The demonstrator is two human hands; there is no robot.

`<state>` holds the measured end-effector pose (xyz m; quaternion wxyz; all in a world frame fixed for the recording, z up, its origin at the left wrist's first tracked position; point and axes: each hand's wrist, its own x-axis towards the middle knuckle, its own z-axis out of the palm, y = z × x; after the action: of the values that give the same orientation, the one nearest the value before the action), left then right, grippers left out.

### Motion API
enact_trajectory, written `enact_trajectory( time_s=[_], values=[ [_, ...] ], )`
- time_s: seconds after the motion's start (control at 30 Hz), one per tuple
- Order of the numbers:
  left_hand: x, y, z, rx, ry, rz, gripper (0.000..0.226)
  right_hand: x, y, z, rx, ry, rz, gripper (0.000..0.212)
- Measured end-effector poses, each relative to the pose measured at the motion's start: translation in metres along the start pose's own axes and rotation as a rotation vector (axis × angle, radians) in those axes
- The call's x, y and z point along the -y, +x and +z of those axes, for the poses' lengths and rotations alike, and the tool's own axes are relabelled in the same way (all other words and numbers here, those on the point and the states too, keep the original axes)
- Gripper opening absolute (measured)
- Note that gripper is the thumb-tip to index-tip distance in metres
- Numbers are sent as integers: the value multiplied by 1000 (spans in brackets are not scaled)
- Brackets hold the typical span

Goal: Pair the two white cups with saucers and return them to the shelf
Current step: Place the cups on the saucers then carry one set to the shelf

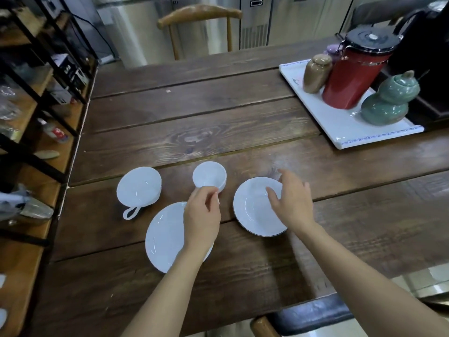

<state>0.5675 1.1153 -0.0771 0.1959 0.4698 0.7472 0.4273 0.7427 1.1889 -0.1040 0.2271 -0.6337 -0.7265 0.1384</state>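
Two white cups stand on the wooden table [218, 122]. The larger cup [138, 186], at the left, has its handle toward me. The smaller cup [209, 175] sits in the middle. My left hand [202, 212] pinches the near side of the smaller cup, where its handle seems to be, and it covers part of the left saucer [165, 237]. My right hand [292, 198] hovers with spread fingers over the right saucer [255, 207], which has a dark rim; whether it touches the saucer I cannot tell.
A wooden shelf with a black metal frame [41, 132] stands along the table's left edge, holding glasses and boxes. A white tray [340, 127] at the back right carries a red canister, a brown jar and a green gourd jar. One chair stands beyond the table, another below me.
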Motion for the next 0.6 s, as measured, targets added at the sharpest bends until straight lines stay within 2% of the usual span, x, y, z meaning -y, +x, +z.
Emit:
enact_trajectory(
  time_s=[0.07, 0.13, 0.23, 0.33, 0.47, 0.6],
  values=[
    [8, 13, -9, -53, -32, -4, 26, 19, 9, 5, 44, 56, -50, 48],
    [21, 28, -16, -27, -82, -41, 45, 35, 16, 11, 104, 102, -75, 58],
    [40, 48, -23, 152, -78, -129, 81, 52, 21, 23, 247, 131, -87, 79],
    [53, 58, -25, 335, -93, -137, 101, 60, 28, 35, 360, 127, -73, 91],
    [68, 73, -24, 535, -55, -148, 106, 62, 33, 50, 466, 124, -87, 98],
    [73, 82, -19, 592, -89, -138, 94, 65, 35, 62, 454, 104, -114, 92]
  ],
)
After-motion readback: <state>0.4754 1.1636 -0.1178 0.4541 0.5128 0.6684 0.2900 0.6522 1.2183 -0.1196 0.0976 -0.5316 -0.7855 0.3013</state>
